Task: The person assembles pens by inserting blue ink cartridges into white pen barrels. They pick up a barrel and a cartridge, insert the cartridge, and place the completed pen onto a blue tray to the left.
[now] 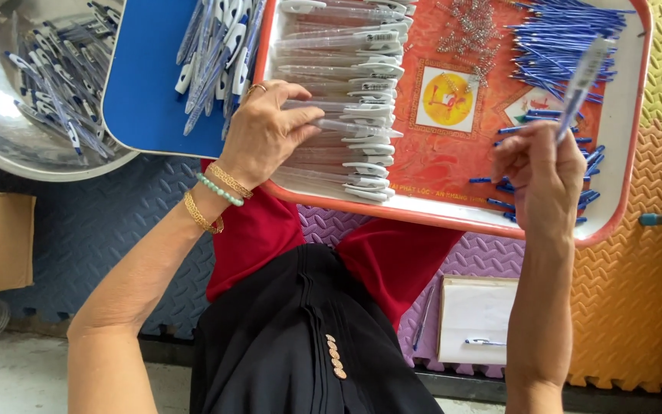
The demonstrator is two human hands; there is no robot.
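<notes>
Orange tray (628,165) bears a square yellow label (446,98) mid-floor; left hand (266,132) fingers press its clear barrels (346,100); right hand (542,172) pinches a blurred pen (582,77).

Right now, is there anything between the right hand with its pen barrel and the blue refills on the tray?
Nothing visible. The right hand holds the clear pen barrel directly above the blue refills on the orange tray.

Gold and green bracelets (220,192), ring (258,88)
</notes>
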